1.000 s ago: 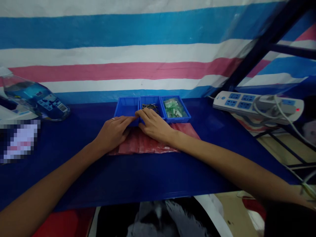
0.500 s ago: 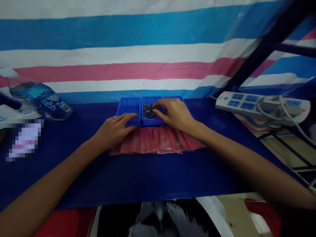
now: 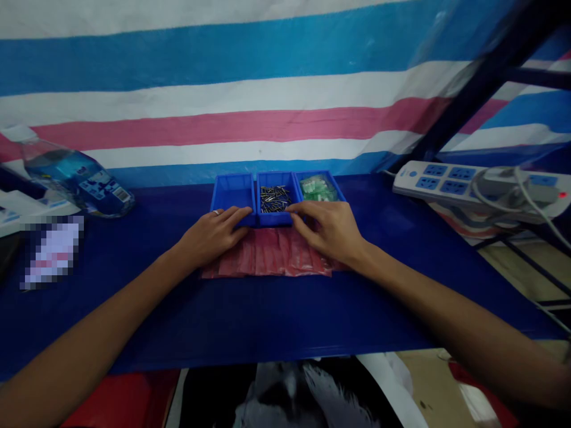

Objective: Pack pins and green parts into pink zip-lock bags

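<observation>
Three blue bins stand side by side. The left bin has nothing visible in it, the middle one holds a pile of screws, and the right one holds green and white packets. My left hand rests at the left bin's front edge, fingers apart and holding nothing. My right hand is at the front right of the middle bin, thumb and forefinger close together; anything between them is too small to make out. Below both hands lies a row of red plastic bags.
A blue bottle lies at the left, near a pixelated item. On the right is a white power strip with plugs and a cable. The blue table's front edge runs near my body, and a striped sheet hangs behind.
My right hand has moved back from the screws toward the middle bin's front edge, uncovering the right bin's packets. My left hand has barely moved. The view has shifted slightly.
</observation>
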Demonstrator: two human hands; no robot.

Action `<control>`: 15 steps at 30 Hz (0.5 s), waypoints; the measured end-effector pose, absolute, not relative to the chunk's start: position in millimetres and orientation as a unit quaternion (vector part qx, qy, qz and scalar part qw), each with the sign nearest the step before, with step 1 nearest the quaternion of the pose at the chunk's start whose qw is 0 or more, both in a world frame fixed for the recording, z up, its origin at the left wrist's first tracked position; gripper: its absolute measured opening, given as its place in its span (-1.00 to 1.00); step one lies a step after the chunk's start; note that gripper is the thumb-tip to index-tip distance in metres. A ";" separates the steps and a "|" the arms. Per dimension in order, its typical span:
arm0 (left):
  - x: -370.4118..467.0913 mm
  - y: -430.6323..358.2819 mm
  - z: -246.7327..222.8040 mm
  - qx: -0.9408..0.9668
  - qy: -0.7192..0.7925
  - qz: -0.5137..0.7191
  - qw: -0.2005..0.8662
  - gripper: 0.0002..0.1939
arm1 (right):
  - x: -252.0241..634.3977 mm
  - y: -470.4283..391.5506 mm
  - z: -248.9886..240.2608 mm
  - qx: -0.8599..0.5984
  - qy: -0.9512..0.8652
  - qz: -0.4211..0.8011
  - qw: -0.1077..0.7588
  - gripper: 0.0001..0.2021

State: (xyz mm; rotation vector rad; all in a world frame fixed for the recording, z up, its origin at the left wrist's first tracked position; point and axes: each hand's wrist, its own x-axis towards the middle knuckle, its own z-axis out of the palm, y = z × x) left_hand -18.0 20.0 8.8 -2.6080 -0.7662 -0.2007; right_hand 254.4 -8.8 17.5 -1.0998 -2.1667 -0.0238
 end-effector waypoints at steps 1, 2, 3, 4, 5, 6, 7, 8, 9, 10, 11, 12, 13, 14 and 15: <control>-18.9 20.6 8.1 -0.937 -0.272 -0.082 0.202 -0.76 | 254.5 -9.8 15.9 -0.417 -0.844 -0.018 0.336 -0.76; -19.6 21.2 7.4 -0.938 -0.270 -0.089 0.200 -0.77 | 254.2 -10.7 14.5 -0.411 -0.852 -0.029 0.322 -0.76; -20.0 21.6 6.8 -0.937 -0.269 -0.092 0.203 -0.77 | 253.7 -11.6 13.1 -0.407 -0.859 -0.040 0.308 -0.75; -20.2 21.9 6.2 -0.935 -0.267 -0.092 0.213 -0.77 | 253.0 -12.3 11.8 -0.405 -0.864 -0.051 0.295 -0.74; -20.0 22.1 5.7 -0.933 -0.265 -0.089 0.228 -0.76 | 252.4 -12.8 10.5 -0.403 -0.868 -0.060 0.284 -0.73; -19.6 22.2 5.4 -0.929 -0.263 -0.085 0.247 -0.76 | 251.8 -13.2 9.2 -0.400 -0.871 -0.067 0.278 -0.73; -18.9 22.1 5.3 -0.925 -0.260 -0.080 0.265 -0.75 | 251.5 -13.3 8.0 -0.398 -0.873 -0.071 0.274 -0.72; -18.0 21.8 5.3 -0.922 -0.257 -0.075 0.279 -0.74 | 251.3 -13.3 7.1 -0.395 -0.874 -0.072 0.273 -0.72; -17.1 21.6 5.5 -0.920 -0.256 -0.068 0.290 -0.73 | 251.4 -13.2 6.3 -0.393 -0.875 -0.070 0.272 -0.71; -16.1 21.2 5.9 -0.918 -0.255 -0.062 0.296 -0.73 | 251.5 -13.1 5.8 -0.392 -0.876 -0.068 0.273 -0.71; -15.2 20.9 6.4 -0.918 -0.255 -0.056 0.299 -0.72 | 251.7 -13.0 5.5 -0.392 -0.876 -0.066 0.274 -0.71; -14.3 20.6 7.0 -0.918 -0.254 -0.052 0.301 -0.72 | 252.0 -13.0 5.3 -0.392 -0.875 -0.064 0.275 -0.70; -13.5 20.3 7.6 -0.918 -0.255 -0.049 0.300 -0.72 | 252.4 -13.0 5.1 -0.393 -0.875 -0.062 0.275 -0.70; -12.8 20.0 8.3 -0.919 -0.255 -0.050 0.297 -0.71 | 252.7 -13.1 4.9 -0.392 -0.876 -0.061 0.275 -0.70; -12.3 19.8 9.1 -0.920 -0.255 -0.054 0.292 -0.71 | 253.1 -13.2 4.8 -0.391 -0.876 -0.061 0.276 -0.70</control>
